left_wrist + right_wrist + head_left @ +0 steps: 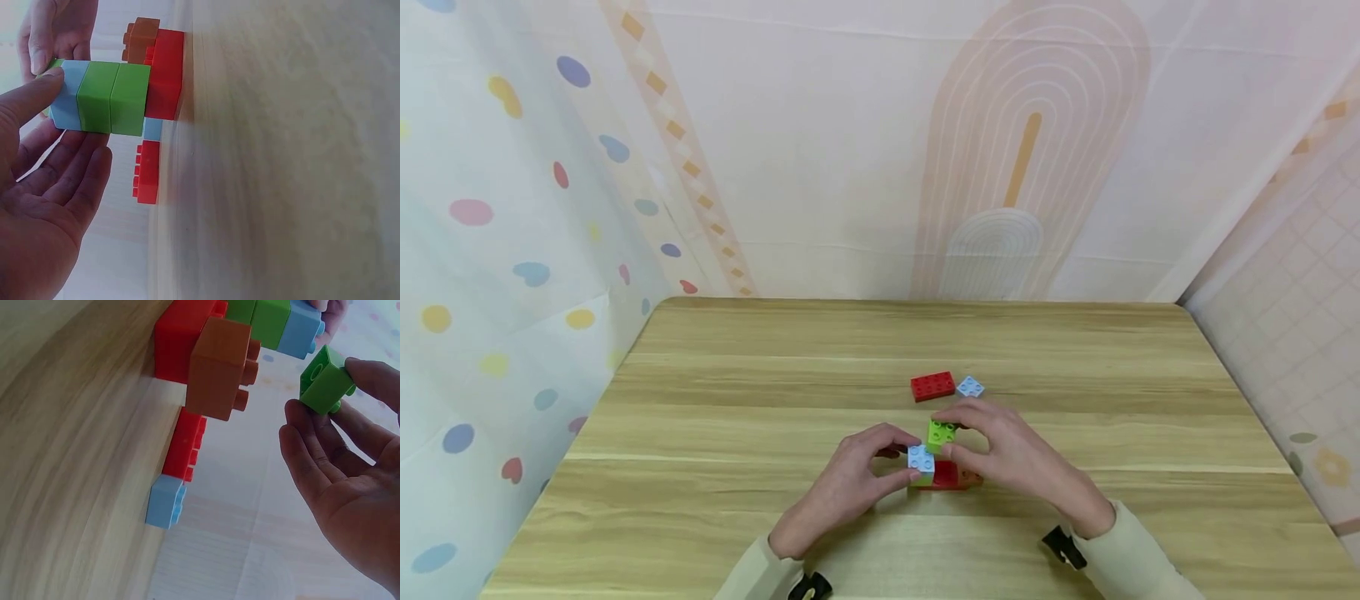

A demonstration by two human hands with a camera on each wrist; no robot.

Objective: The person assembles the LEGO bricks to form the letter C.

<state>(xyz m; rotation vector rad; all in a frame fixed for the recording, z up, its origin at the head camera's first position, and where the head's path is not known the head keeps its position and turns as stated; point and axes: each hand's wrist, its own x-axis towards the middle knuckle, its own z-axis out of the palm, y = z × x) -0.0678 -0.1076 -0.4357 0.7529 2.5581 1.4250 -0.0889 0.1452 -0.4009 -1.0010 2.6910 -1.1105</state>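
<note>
On the table stands a build with a red brick (166,78) as its base. An orange-brown brick (219,369) sits on the base's right end. At its left end rise two green bricks (129,100), topped by a light blue brick (921,457). My left hand (859,471) pinches that light blue top brick between thumb and fingers. Above the base, my right hand (1015,450) grips a loose lime green brick (326,381) by its sides. In the right wrist view this brick is tilted, its hollow underside showing, and stands apart from the stack.
Behind the hands, a red brick (932,386) with studs up lies on the wooden table (737,392). Close to its right end sits a small light blue brick (971,387). Patterned cloth (835,150) hangs behind the table and along both sides.
</note>
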